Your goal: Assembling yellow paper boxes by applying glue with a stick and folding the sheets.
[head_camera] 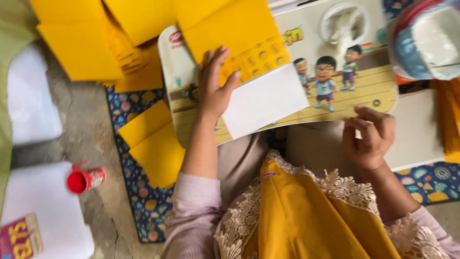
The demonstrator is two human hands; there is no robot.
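- Head view: I see the left hand (pixel 214 91) flat, fingers spread, palm down on a yellow envelope (pixel 235 33) that lies on a cartoon-printed lap tray (pixel 354 91). It presses, grips nothing.
- A white card (pixel 265 100) lies on the tray just beside that hand, touching the envelope's lower edge.
- The right hand (pixel 369 139) sits at the tray's near edge, fingers curled in. I cannot tell whether it has anything pinched.
- More yellow envelopes (pixel 86 43) are stacked at top left; two more (pixel 153 144) lie on a patterned mat (pixel 143 201) by the left forearm.
- A red-capped glue bottle (pixel 85 180) lies on its side on the concrete floor, well apart from both hands.
- A white bowl (pixel 429 41) is at top right, blurred.
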